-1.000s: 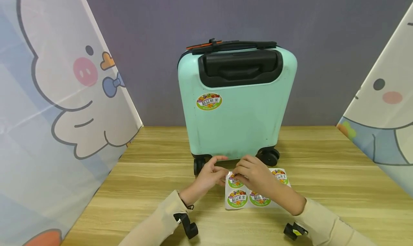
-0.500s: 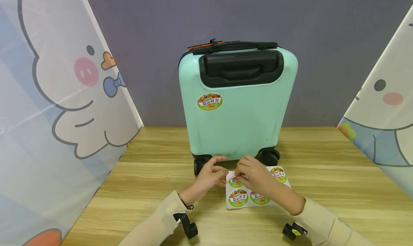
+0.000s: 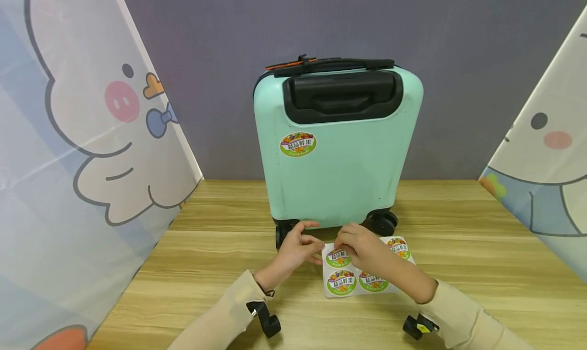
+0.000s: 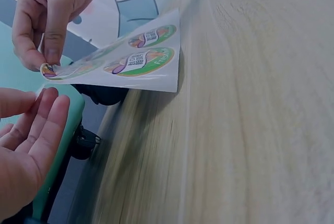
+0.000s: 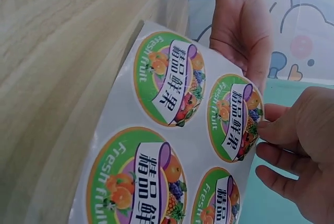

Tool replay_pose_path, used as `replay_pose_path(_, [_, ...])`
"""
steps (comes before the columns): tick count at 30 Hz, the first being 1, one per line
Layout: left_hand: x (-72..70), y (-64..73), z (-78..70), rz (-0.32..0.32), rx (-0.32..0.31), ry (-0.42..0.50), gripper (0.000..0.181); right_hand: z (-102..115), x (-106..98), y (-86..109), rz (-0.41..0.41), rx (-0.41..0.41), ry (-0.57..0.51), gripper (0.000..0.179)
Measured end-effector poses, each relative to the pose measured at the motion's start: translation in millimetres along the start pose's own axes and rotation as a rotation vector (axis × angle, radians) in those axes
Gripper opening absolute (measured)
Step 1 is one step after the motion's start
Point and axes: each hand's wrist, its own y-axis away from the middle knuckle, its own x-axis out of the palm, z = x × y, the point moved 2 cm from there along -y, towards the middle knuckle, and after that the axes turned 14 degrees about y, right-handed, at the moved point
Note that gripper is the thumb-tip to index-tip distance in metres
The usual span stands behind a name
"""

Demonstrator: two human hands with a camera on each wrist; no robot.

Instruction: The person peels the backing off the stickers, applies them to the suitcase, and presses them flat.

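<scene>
A white sheet of round fruit stickers is raised off the wooden table, tilted, near the suitcase's base. At its far left corner, my left hand pinches the sheet between thumb and fingertips. My right hand pinches the far edge by the upper left sticker, thumb on the printed face and fingers beneath. In the left wrist view the edge under the right thumb curls up. Part of the sheet is hidden by my right hand and forearm.
A mint-green suitcase with a black handle recess stands upright behind my hands. One oval-looking fruit sticker is on its upper left face. Black wheels rest on the wooden table; cartoon panels flank both sides.
The white folded-over flap at the sheet's upper left has gone back down, showing more of that sticker. The sheet has shifted slightly right; my right fingers have moved a little, my left hand barely.
</scene>
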Motion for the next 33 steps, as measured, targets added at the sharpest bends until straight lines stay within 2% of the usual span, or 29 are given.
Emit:
replay_pose_path(14, [-4.7,-3.2,-1.5,-0.039,0.038,-0.033,0.049,1.6,-3.1,-1.9,0.011,0.002,-0.008,0.03])
replay_pose_path(24, [-5.7,-4.0,-2.6,-0.041,0.063,-0.08,0.042,-0.7,-4.3,-1.1,0.039,-0.027,-0.055,0.029])
replay_pose_path(33, [-5.7,-6.4,-4.1,-0.034,0.081,-0.089,0.039,-4.1,-5.7,-3.4,0.075,-0.016,-0.098,0.03])
